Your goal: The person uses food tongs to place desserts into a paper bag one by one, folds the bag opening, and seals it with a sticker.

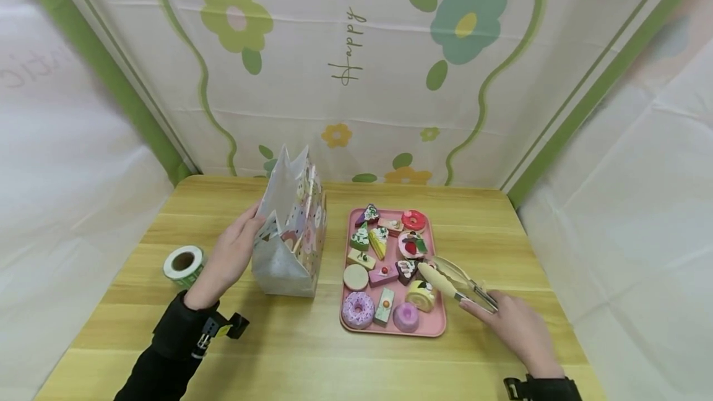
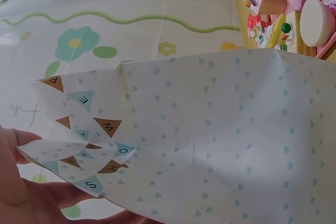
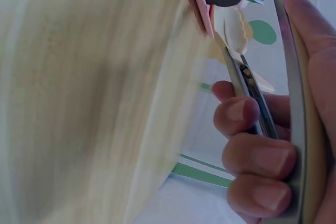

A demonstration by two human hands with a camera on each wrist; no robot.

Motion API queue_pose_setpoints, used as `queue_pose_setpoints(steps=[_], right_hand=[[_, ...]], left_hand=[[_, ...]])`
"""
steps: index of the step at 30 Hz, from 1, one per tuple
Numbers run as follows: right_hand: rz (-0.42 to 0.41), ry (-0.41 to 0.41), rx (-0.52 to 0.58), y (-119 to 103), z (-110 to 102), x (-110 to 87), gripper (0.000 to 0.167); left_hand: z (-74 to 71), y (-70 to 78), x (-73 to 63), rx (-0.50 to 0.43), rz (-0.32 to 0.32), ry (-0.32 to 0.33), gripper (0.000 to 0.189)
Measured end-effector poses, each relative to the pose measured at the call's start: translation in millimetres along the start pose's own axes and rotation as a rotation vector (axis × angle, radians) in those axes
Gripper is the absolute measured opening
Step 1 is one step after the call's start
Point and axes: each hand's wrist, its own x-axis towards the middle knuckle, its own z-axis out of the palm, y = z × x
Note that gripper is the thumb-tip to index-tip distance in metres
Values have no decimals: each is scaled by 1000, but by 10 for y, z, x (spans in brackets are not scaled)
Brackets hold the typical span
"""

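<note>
At the left, my left hand (image 1: 229, 257) holds a paper gift bag (image 1: 286, 274) by its upper edge. The bag stands upright with its mouth open; pennants with letters and small blue hearts cover the side panel (image 2: 210, 129) in the left wrist view. My right hand (image 1: 520, 327) grips metal tongs with pale tips (image 1: 437, 278), fingers curled round the handles (image 3: 296, 103). The tong tips are apart over the right side of a pink tray (image 1: 436, 328), close to a chocolate cake slice (image 1: 406, 270) and a yellow cake roll (image 1: 421, 296).
Several toy sweets fill the tray, among them a purple donut (image 1: 358, 310), a red donut (image 1: 414, 220) and a round pink cake (image 1: 406, 317). A roll of stickers (image 1: 184, 265) lies left of the bag. Printed cloth (image 1: 345, 98) hangs behind the wooden table (image 1: 312, 357).
</note>
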Motion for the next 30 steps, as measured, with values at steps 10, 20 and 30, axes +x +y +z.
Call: queue_pose_setpoints(steps=[10, 20, 30], right_hand=[[39, 35, 45, 2, -33, -11, 78], [36, 101, 43, 12, -81, -32, 82], [56, 145, 66, -49, -129, -21, 81]], left_hand=[[-8, 3, -5, -10, 10, 8, 57], [-18, 4, -34, -3, -5, 7, 56], [-20, 8, -43, 0, -7, 13, 55]])
